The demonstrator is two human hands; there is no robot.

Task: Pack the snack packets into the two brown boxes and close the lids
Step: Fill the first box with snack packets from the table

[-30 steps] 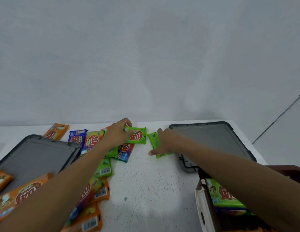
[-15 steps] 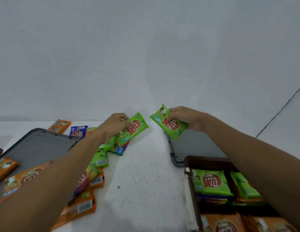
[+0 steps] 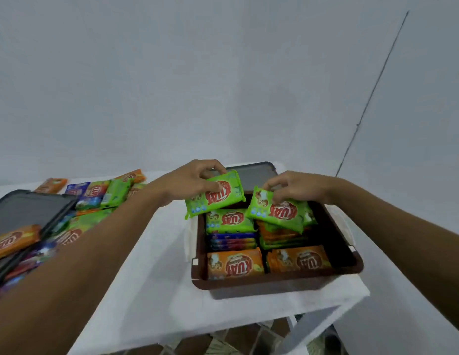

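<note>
White table (image 3: 151, 290), box (image 3: 274, 284) — your left hand (image 3: 190, 180) pinches the left packet (image 3: 218, 198), right hand (image 3: 295, 188) the right packet (image 3: 282, 212). Dropped askew, either may block the lid (image 3: 252, 175).

Green and orange snack packets (image 3: 235, 263) apparently read "KUAT".

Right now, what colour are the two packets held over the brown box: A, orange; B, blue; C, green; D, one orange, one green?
C: the left grip pinches a green packet and the right grip a second green packet, both over the far end of the open brown box.
</note>
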